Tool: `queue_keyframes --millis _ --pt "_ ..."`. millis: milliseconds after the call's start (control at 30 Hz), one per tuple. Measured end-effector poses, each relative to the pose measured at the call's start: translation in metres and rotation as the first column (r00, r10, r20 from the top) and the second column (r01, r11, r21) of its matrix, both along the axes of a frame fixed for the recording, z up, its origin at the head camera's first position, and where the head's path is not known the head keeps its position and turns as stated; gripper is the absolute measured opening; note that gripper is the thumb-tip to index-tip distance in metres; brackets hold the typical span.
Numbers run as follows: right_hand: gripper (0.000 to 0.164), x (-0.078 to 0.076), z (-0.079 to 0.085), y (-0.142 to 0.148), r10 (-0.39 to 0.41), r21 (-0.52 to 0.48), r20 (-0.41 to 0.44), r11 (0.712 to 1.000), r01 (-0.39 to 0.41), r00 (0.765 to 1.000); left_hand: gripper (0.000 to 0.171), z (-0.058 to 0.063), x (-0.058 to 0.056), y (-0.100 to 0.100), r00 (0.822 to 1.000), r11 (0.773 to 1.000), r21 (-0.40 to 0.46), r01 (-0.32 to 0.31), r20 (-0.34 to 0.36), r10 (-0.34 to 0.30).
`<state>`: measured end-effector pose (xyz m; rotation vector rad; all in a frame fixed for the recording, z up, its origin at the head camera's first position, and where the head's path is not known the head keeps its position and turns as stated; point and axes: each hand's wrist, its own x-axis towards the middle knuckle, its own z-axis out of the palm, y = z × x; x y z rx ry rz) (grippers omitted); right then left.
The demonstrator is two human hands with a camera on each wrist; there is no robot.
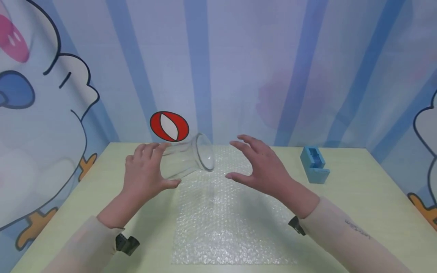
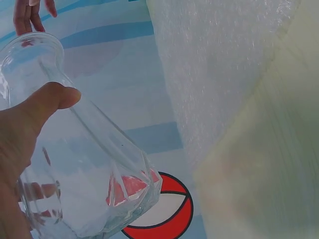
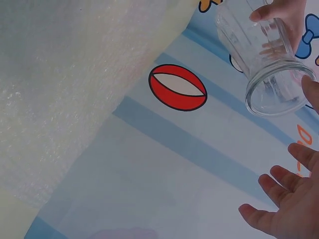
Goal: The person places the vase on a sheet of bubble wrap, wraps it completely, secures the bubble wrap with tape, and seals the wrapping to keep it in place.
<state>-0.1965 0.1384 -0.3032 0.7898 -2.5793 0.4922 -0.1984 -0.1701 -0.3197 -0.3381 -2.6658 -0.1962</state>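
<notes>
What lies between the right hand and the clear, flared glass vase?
In the head view, only an open gap separates the right hand from the glass vase; a transparent bubble wrap sheet lies below that gap.

A light-blue stepped holder (image 1: 312,167) stands toward the far right corner of the pale worktop (image 1: 368,189). Behind is a blue-striped backdrop (image 1: 235,76) printed with a red-and-white oval (image 1: 169,126) and, at left, a large outlined cartoon figure (image 1: 41,151).

From farthest off, the head view looks forward and down at the clear, flared-rim glass vase (image 1: 182,159); the left-wrist view faces its side closely, the right-wrist view its mouth; both wrist views share it.
</notes>
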Motion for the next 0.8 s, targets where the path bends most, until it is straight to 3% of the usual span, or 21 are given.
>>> queue_keyframes --millis 800 --pt "0.089 0.004 0.002 -0.014 0.023 0.056 -0.022 0.998 -0.022 1.0 0.095 0.002 -0.001 0.026 0.998 0.988 -0.145 0.054 -0.023 -0.058"
